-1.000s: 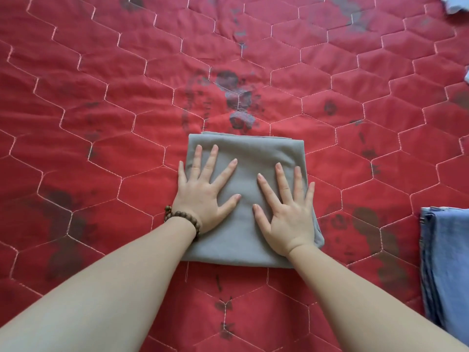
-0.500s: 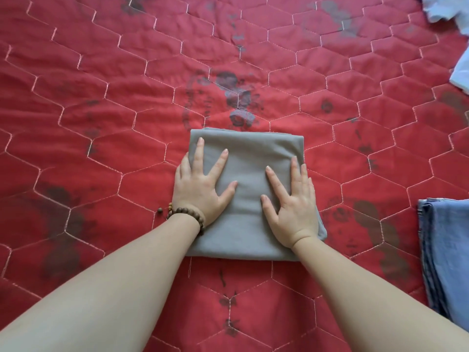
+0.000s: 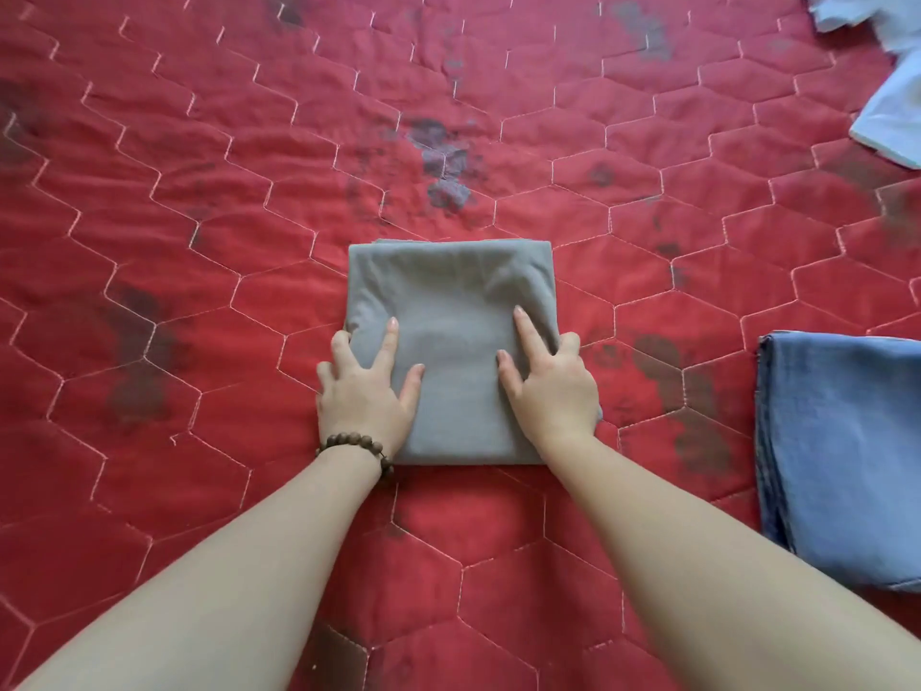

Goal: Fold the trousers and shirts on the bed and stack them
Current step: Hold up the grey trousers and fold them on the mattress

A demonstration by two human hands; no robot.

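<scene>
Red quilted bedspread (image 3: 199,271), hexagon stitching, dark faded patches, fills view. Folded grey garment (image 3: 453,311) lies centre, neat rectangle, directly ahead of you. Your left hand (image 3: 366,391) grasps its left edge: thumb and forefinger on top, other fingers curled over side. Your right hand (image 3: 553,386) grasps right edge likewise. Beaded bracelet (image 3: 361,443) on left wrist. Folded blue garment (image 3: 842,456) at right, well apart. Unfolded white clothing (image 3: 892,112) at top right corner.
</scene>
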